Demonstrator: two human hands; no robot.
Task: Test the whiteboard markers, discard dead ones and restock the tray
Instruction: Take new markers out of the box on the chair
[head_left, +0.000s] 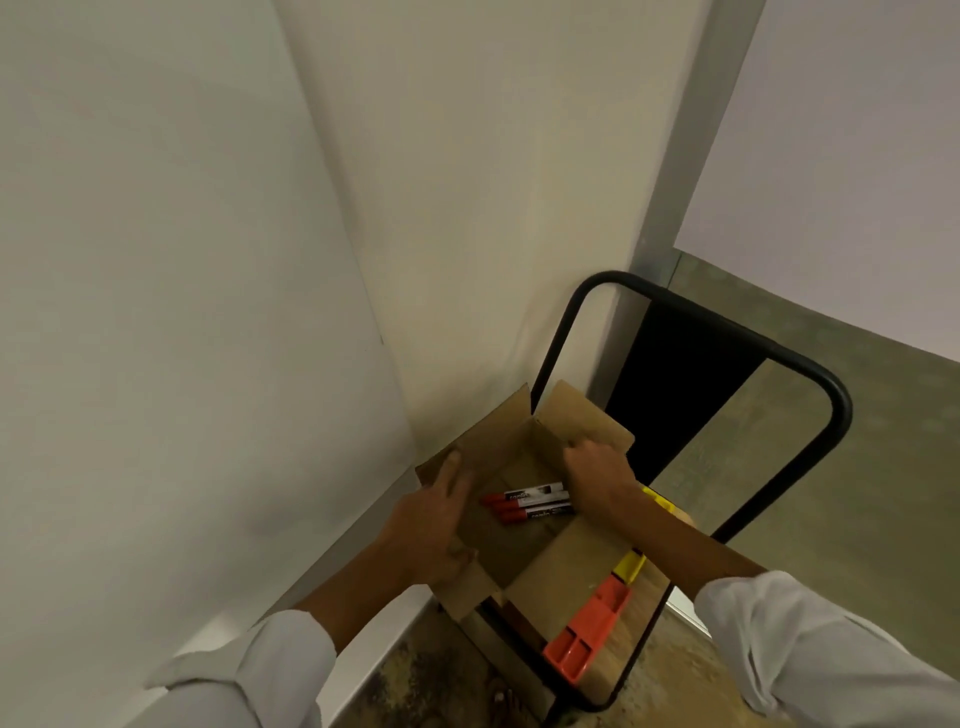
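An open cardboard box (519, 551) stands on a wooden chair seat in a room corner. Inside it lie three markers (530, 503) with red caps, side by side, caps pointing left. My left hand (434, 525) rests against the box's left flap, fingers extended over its edge. My right hand (600, 478) grips the box's far right flap near the back corner. An orange tray (587, 631) lies on the seat by the box's near right flap, with a yellow tray (629, 565) just beyond it.
The chair's black metal frame (831, 395) loops up behind the box. White walls close in at left and behind. A whiteboard panel (857, 130) hangs upper right. The grey floor (841, 493) spreads to the right.
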